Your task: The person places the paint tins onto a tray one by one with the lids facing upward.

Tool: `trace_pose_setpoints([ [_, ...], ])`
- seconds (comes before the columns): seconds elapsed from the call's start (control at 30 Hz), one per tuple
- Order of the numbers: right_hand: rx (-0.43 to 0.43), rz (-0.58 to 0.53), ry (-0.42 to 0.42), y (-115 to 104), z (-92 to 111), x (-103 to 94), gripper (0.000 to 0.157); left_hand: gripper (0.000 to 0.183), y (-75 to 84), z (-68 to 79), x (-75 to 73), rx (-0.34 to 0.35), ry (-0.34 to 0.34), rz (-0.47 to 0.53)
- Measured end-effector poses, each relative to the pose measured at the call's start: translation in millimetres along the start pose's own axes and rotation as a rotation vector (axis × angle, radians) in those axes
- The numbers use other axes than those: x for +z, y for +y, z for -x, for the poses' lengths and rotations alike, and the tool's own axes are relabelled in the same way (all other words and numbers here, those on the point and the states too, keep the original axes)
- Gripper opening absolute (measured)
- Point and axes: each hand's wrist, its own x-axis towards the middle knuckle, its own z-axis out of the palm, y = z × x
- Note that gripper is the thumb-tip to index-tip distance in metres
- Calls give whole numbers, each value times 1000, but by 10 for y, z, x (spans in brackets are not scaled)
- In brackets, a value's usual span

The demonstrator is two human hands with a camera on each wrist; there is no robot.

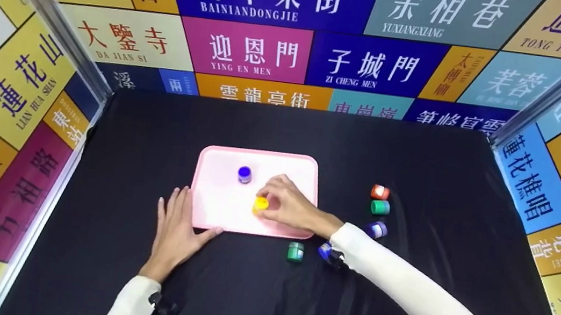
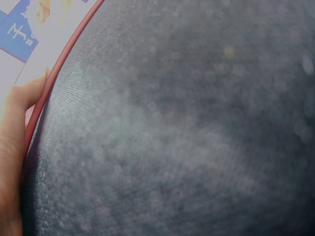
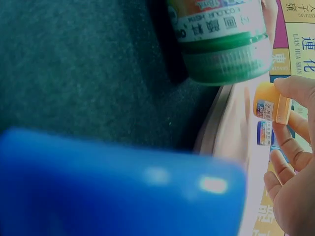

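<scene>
A pink tray (image 1: 214, 211) lies on the black cloth. My left hand (image 1: 177, 233) rests at its front left corner, fingers stretched along the left side and thumb by the front rim; the left wrist view shows the thumb (image 2: 32, 91) against the rim. With thumb and fingers, my right hand (image 1: 288, 204) pinches a small yellow paint jar (image 1: 259, 207) at the tray's middle. In the right wrist view this yellow jar (image 3: 268, 101) has a printed label. Whether it touches the tray I cannot tell. Behind it, a dark blue paint jar (image 1: 244, 174) stands upright on the tray.
Right of the tray lie a red jar (image 1: 380, 192), a green jar (image 1: 380, 208) and a dark blue jar (image 1: 376, 229). Another green jar (image 1: 295, 252) is before the tray. A blue jar (image 1: 324, 250) is partly hidden by my right wrist. Printed panels (image 1: 256, 51) enclose the table.
</scene>
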Motion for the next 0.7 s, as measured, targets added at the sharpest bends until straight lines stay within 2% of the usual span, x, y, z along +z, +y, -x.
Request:
trace_pose_setpoints([
  [0.3, 9, 6, -23, -16, -45, 61, 31, 127, 20, 3, -16, 5, 2, -5],
  [0.53, -53, 48, -8, -27, -56, 100, 31, 127, 26, 0, -14, -18, -26, -10],
  [0.7, -66, 27, 1, -35, -56, 100, 33, 127, 17, -3, -16, -20, -24, -13],
])
